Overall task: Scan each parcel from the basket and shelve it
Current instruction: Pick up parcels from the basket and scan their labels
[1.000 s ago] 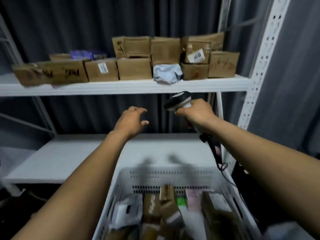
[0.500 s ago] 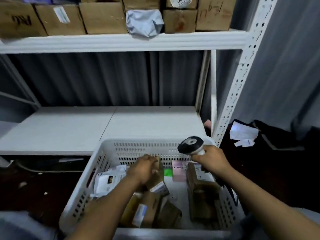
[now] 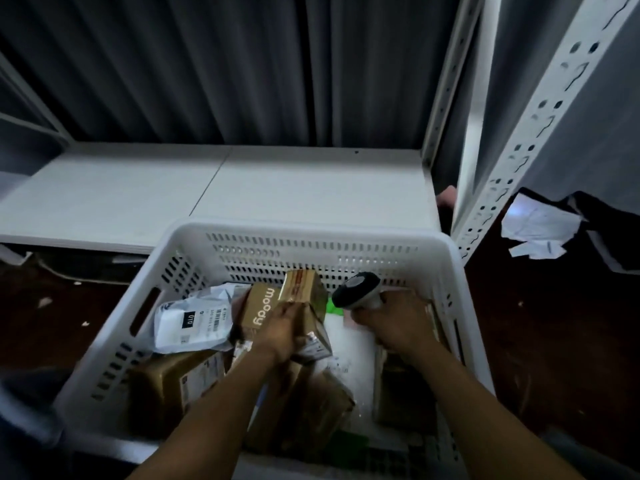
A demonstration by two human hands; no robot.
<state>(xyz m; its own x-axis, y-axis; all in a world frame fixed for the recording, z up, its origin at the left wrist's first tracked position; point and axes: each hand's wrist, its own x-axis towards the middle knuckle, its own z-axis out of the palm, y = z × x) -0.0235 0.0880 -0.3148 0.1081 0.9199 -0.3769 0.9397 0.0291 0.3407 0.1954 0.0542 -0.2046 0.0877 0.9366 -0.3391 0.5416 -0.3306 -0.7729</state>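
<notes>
A white slotted basket [image 3: 311, 233] fills the lower middle, holding several parcels. My left hand [image 3: 282, 332] grips a small brown cardboard box [image 3: 304, 292] standing on end inside the basket. Beside it lies a tan box printed "moody" [image 3: 259, 308] and a white poly mailer [image 3: 194, 320] with a barcode label. My right hand [image 3: 394, 322] holds a handheld barcode scanner [image 3: 358, 291], its dark head pointing left toward the gripped box. More brown boxes [image 3: 169, 382] lie lower in the basket, partly hidden by my forearms.
A white lower shelf board [image 3: 221, 192] runs behind the basket. A perforated white upright [image 3: 519, 143] stands at the right. Crumpled white paper [image 3: 536, 230] and dark cloth lie on the dark floor to the right.
The view tipped down from the upper shelf to the basket. My left hand reached into the basket and took hold of a small brown box; my right hand lowered the scanner beside it.
</notes>
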